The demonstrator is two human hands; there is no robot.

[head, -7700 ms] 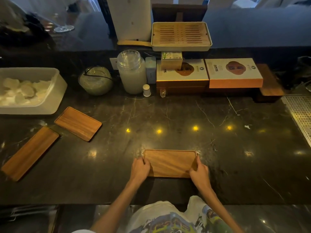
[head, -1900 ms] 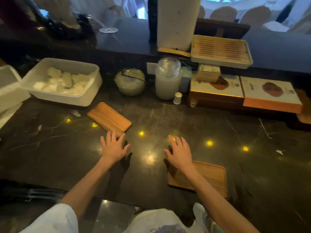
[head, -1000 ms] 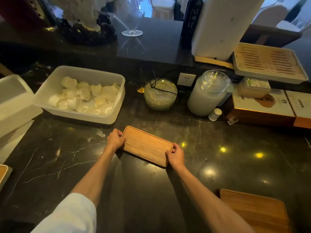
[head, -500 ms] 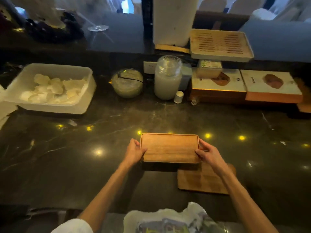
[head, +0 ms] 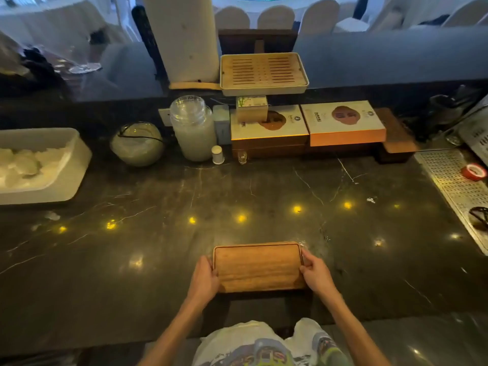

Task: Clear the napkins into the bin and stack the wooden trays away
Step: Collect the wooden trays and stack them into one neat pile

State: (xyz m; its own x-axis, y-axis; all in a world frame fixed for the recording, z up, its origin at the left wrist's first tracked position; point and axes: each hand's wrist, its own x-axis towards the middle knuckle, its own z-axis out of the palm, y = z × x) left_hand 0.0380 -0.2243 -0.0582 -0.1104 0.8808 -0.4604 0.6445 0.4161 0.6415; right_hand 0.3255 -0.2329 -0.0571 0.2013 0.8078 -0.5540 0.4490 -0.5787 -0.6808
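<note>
A rectangular wooden tray (head: 257,266) lies flat near the front edge of the dark marble counter (head: 237,196). My left hand (head: 204,281) grips its left short end and my right hand (head: 315,274) grips its right short end. The tray held before lay partly over a second tray; that one is hidden beneath this one, edges aligned. A white plastic bin (head: 45,178) at the far left holds several crumpled white napkins (head: 23,165).
Along the back stand a round glass bowl (head: 137,143), a glass jar (head: 192,128), a small white bottle (head: 217,154), two flat gift boxes (head: 306,122) and a slatted tea tray (head: 264,72). A perforated metal drain tray (head: 454,191) with a red tape roll (head: 474,171) lies at right.
Both hands carried the second wooden tray from the left side of the counter to the front centre and lowered it squarely onto the first tray. The camera turned back to the right.
</note>
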